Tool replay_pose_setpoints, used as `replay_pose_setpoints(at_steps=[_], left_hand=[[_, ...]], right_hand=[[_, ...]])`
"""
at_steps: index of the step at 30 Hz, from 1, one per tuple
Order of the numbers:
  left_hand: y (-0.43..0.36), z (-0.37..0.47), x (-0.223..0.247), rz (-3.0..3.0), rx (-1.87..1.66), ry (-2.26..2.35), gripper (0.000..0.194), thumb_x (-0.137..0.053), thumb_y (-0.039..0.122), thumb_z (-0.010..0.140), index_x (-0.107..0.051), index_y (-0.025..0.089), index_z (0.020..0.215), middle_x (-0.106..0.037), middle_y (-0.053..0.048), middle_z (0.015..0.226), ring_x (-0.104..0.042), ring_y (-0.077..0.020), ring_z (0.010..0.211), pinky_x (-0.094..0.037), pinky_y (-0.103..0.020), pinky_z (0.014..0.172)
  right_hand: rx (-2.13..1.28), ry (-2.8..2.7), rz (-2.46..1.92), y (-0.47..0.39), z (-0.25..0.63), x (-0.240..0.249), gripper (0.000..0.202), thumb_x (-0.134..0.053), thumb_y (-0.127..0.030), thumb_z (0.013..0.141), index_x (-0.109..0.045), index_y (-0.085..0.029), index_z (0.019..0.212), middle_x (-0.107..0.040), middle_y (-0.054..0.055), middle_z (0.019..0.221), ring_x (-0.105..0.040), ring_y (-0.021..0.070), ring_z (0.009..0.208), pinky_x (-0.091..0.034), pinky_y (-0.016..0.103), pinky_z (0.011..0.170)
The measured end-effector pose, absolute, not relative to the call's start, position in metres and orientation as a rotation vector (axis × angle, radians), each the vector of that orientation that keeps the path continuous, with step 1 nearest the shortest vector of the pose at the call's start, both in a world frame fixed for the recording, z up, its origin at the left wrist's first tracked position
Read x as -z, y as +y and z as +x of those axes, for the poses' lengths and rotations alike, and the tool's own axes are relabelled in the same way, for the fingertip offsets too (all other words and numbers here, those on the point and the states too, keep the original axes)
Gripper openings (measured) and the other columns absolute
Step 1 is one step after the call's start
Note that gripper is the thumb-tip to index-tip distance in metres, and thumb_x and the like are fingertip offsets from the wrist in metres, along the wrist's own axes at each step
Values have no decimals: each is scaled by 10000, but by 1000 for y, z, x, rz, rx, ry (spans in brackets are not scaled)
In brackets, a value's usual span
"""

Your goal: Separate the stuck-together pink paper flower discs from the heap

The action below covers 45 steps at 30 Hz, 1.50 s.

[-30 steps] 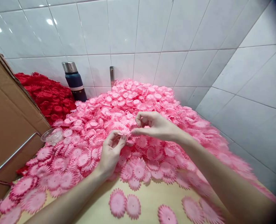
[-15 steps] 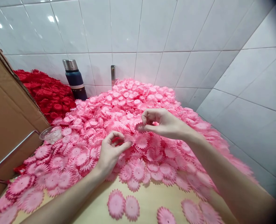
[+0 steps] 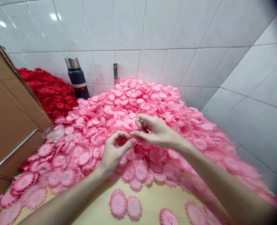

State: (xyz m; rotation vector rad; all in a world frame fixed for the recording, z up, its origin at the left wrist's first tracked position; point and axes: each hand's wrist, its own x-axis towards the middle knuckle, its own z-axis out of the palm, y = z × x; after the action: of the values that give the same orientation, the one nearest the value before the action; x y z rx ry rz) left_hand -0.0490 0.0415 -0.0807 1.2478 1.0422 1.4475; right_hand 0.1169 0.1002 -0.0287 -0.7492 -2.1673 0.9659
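Note:
My left hand (image 3: 115,151) is closed in a pinch, thumb and forefinger drawn together; whatever lies between them is too small to make out. My right hand (image 3: 156,132) has curled fingers, and its thumb tip meets or nearly meets the left fingertips. Whether a petal or something thinner is pinched there does not show. Behind and below both hands rises a large heap of pink scalloped flower petals (image 3: 126,104), round pieces with a small centre hole. Several loose pink petals (image 3: 118,203) lie on the pale tabletop (image 3: 93,206) nearer to me.
At the left, a brown cardboard box (image 3: 14,109) with a bent metal rod (image 3: 16,151) stands beside a clear plastic cup (image 3: 54,132). Red petals (image 3: 51,90) are heaped behind it, near a dark blue bottle (image 3: 77,79). White tiled walls (image 3: 157,25) enclose the back and right.
My right hand has moved left and slightly down, bringing its thumb tip up against my left fingertips. My left hand keeps its pinch. The view has shifted slightly.

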Motion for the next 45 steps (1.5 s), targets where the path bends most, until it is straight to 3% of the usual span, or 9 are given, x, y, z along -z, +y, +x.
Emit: replay_pose_setpoints(at_steps=[8,16,20,23,28,30,34,39,45], left_hand=[[39,-48,80,1272,-1341,982,163,-753,303,752,-687,169,819,-678,-41,830,-621,-177,796,-501,-291,749],[39,-47,83,1317,-1450,955,121,-714,278,796,-633,190,814,-612,-10,824,-569,-142,790,-477,-248,742],[38,-47,82,1318,-1465,879,111,-693,275,821,-614,198,827,-591,8,819,-537,-120,755,-464,-241,714],[37,-47,80,1327,-1454,893,91,-686,236,826,-609,189,831,-591,2,816,-545,-122,770,-465,-247,728],[38,-47,81,1344,-1404,948,136,-726,157,769,-602,177,821,-590,-9,831,-565,-136,806,-476,-267,757],[39,-49,83,1322,-1394,935,142,-717,159,776,-602,180,857,-593,-18,863,-567,-143,825,-480,-280,771],[39,-51,84,1279,-1389,869,181,-710,248,803,-591,191,927,-579,-28,926,-565,-153,850,-482,-298,779],[39,-49,81,1290,-1413,868,159,-715,278,809,-585,187,820,-568,-3,832,-544,-123,767,-461,-251,697],[39,-48,80,1313,-1354,877,175,-735,293,785,-620,170,739,-589,-10,804,-555,-132,769,-462,-254,693]], right_hand=[[-1047,-2302,-772,97,113,24,368,-659,-417,845,-421,-194,676,-385,-64,595,-338,74,520,-254,224,450],[-1268,-2243,-752,107,132,19,343,-751,-367,771,-457,-195,740,-499,-46,616,-449,85,545,-336,224,476],[-1126,-2072,-811,124,152,20,350,-771,-347,754,-455,-200,717,-466,-55,592,-439,79,513,-334,225,449],[-978,-2008,-888,128,162,16,325,-784,-318,736,-483,-199,716,-503,-39,615,-525,105,564,-411,241,490],[-1084,-2145,-807,115,154,7,181,-722,-243,769,-550,-188,760,-638,30,758,-662,189,776,-537,323,675],[-1088,-2211,-792,109,146,7,147,-682,-198,787,-539,-185,757,-633,27,765,-651,179,780,-534,318,682],[-1055,-2315,-782,101,132,12,191,-657,-181,806,-473,-192,757,-541,-25,692,-523,105,615,-442,251,544],[-1081,-2249,-762,99,123,23,307,-668,-280,838,-395,-203,721,-410,-55,639,-375,79,544,-313,229,467],[-1197,-2267,-721,99,120,26,337,-651,-359,864,-391,-202,716,-390,-61,628,-348,76,533,-282,226,456]])
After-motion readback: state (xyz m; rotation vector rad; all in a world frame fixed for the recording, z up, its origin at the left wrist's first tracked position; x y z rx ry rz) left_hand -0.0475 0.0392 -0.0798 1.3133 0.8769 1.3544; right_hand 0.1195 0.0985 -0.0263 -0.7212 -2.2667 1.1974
